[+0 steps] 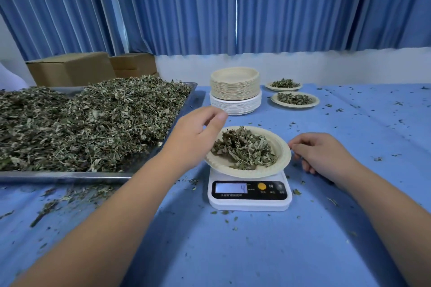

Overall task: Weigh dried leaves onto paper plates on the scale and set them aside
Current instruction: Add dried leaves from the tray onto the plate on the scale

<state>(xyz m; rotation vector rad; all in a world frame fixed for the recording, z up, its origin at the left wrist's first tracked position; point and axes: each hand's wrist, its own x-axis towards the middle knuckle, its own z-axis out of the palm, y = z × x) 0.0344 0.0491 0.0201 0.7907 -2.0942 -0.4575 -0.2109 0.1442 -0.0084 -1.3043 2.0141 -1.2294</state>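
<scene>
Left hand (196, 137) hovers loosely open over the leaves (245, 149); right hand (319, 154) pinches the plate (283, 156) rim (on the scale (249, 202))

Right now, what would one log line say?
plate of leaves on scale | left hand over plate | right hand at rim

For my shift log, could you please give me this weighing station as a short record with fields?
scale: white scale on the blue table, display shows 4
plate on scale: paper plate with a pile of leaves
left hand: left hand over the plate's left rim, fingers loosely curled
right hand: right hand at the plate's right rim
tray: metal tray heaped with leaves, left of the scale
plate stack: empty plates behind the scale
set aside: two filled plates, far right of the stack
</scene>
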